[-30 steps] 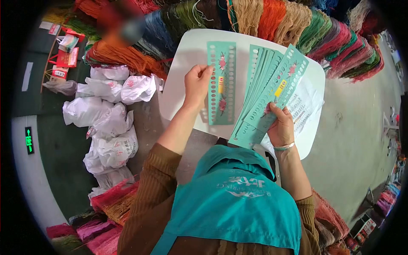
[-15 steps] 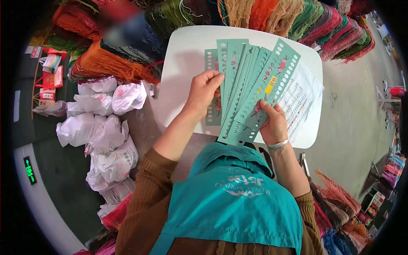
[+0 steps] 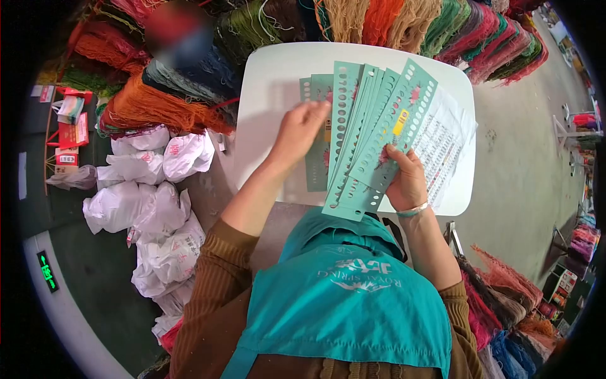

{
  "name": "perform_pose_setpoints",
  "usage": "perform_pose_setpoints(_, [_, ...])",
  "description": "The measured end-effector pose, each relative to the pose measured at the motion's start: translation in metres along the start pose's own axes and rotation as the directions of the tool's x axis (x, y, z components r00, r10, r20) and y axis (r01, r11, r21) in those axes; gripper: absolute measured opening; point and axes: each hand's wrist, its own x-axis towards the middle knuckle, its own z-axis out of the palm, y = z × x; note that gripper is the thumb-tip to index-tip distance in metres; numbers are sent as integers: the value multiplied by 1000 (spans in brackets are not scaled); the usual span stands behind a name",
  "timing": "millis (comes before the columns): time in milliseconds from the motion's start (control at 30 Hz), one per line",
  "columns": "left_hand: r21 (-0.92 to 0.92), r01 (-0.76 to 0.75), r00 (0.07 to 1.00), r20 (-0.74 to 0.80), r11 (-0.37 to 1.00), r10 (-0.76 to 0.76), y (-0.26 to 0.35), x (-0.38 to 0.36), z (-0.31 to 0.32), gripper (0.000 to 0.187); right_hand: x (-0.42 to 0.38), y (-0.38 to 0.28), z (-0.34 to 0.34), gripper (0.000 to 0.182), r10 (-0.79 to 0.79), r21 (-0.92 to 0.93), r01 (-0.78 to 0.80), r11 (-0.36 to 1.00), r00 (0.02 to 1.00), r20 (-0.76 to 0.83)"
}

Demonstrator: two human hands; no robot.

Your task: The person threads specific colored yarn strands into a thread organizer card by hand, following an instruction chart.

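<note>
My right hand (image 3: 407, 180) grips a fan of long green hole-punched cards (image 3: 372, 142) by their lower right part, thumb on top. The front card carries a pink flower print and a yellow label. Over the left edge of the fan is my left hand (image 3: 300, 132), slightly blurred, its fingers drawn together. Whether its fingertips pinch a card, I cannot make out. Beneath that hand, more green cards (image 3: 317, 174) lie overlapping on the white table (image 3: 271, 76), partly hidden by it.
A printed sheet (image 3: 448, 145) lies on the table's right side. Hanks of coloured yarn (image 3: 170, 98) hang along the far side, with more yarn (image 3: 505, 284) at lower right. White plastic bags (image 3: 142, 208) are piled on the floor to the left.
My left hand has let go of a card, which now lies overlapping the card on the table at left. The hand is blurred beside the fan; my right hand still holds the rest.
</note>
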Motion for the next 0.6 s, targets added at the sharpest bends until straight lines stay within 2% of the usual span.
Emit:
perform_pose_setpoints(33, [-210,164,980,145,964,-135,7,-4,5,25,0,0,1,30,-2,-1,2,1000,1000,7])
perform_pose_setpoints(67, [-170,156,980,149,973,-131,8,-6,9,23,0,0,2,30,-4,-1,4,1000,1000,15])
perform_pose_setpoints(167, [-215,199,979,83,956,-185,13,-2,2,23,1,1,-4,29,-11,-16,10,1000,1000,-1])
perform_pose_setpoints(200, [-211,192,981,58,958,-184,12,2,-3,23,1,-2,-7,29,-12,-24,12,1000,1000,-11])
perform_pose_setpoints(300, [22,196,977,81,980,-197,-5,15,-19,23,1,-9,-9,29,-14,6,14,1000,1000,-20])
perform_pose_setpoints(333, [366,-110,990,-37,924,132,-8,15,-16,26,0,-11,-9,29,-5,3,5,1000,1000,-19])
perform_pose_setpoints(433, [442,-293,932,-67,848,357,4,3,0,29,-2,-11,-13,28,-47,28,47,999,999,15])
perform_pose_setpoints(467, [203,-266,964,38,942,264,14,-3,10,28,-6,-11,-11,28,-57,29,57,998,998,-4])
perform_pose_setpoints(500, [44,-119,980,165,992,110,16,-9,21,28,-10,-11,-4,27,-67,31,68,997,998,-20])
perform_pose_setpoints(533, [-90,49,951,310,995,-19,19,-14,31,27,-11,-11,3,27,-83,34,84,996,996,-32])
perform_pose_setpoints(567, [-193,234,878,463,953,-122,20,-19,39,27,-15,-10,5,27,-100,18,101,995,994,-41])
perform_pose_setpoints(600, [-251,285,875,463,925,-143,21,-25,45,26,-20,-7,7,26,-114,2,114,993,992,-55])
